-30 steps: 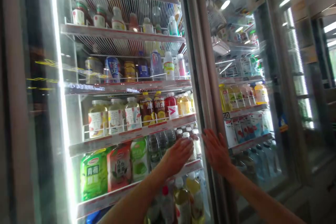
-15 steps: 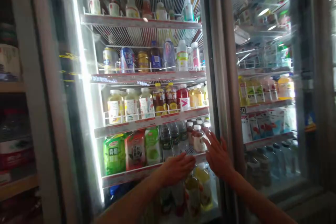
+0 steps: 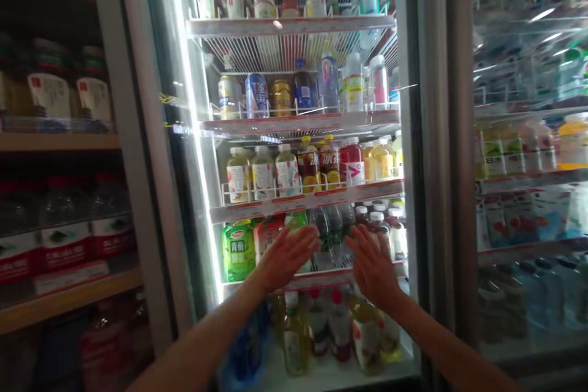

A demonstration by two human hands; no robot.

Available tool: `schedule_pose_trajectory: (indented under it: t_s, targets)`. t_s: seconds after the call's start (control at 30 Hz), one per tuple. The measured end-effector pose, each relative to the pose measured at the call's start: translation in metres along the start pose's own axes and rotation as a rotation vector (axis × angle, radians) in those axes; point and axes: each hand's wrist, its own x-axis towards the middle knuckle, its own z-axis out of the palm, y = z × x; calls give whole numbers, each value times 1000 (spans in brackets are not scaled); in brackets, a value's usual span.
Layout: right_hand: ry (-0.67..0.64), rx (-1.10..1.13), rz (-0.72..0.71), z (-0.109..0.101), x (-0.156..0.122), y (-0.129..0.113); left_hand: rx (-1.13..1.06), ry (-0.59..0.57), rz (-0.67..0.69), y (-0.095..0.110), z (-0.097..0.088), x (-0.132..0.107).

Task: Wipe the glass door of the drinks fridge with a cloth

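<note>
My left hand (image 3: 285,255) is open, fingers stretched flat, in front of the lit drinks fridge (image 3: 294,135) at the level of the green drink carton (image 3: 239,249) and clear bottles (image 3: 331,228). My right hand (image 3: 373,266) is also open and flat, just right of it, before the small white-capped bottles (image 3: 383,225). Both palms face the glass door; whether they touch it I cannot tell. Neither hand holds anything.
Wire shelves hold cans (image 3: 257,95), juice bottles (image 3: 287,169) and yellow drinks. A dark frame post (image 3: 434,153) separates a second fridge door (image 3: 528,153) at right. Open wooden shelves (image 3: 59,142) with jars and bottles stand at left.
The view has swung left, bringing the wooden shelves into sight. Both hands have shifted left across the fridge door and now sit side by side, raised slightly.
</note>
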Motion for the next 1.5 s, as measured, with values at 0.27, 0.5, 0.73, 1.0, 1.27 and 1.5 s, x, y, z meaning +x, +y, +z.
schedule_pose_trajectory:
  t_s: [0.27,0.5,0.73,1.0,1.27,1.5]
  targets:
    - [-12,46,-24,13,16,-25,-7,4,78,-29,-16,-50]
    - [-49,68,-135,22,15,-40,-1,-3,-116,-9,-22,-104]
    - [-41,90,-139,31,24,-60,149,101,-685,-17,-23,-133]
    - [-48,83,-136,31,33,-68,143,163,-814,-2,-19,-145]
    - [-63,29,-93,30,11,-49,27,106,-503,-1,-11,-111]
    - [-16,33,-26,22,0,-37,55,199,-993,1,-15,-118]
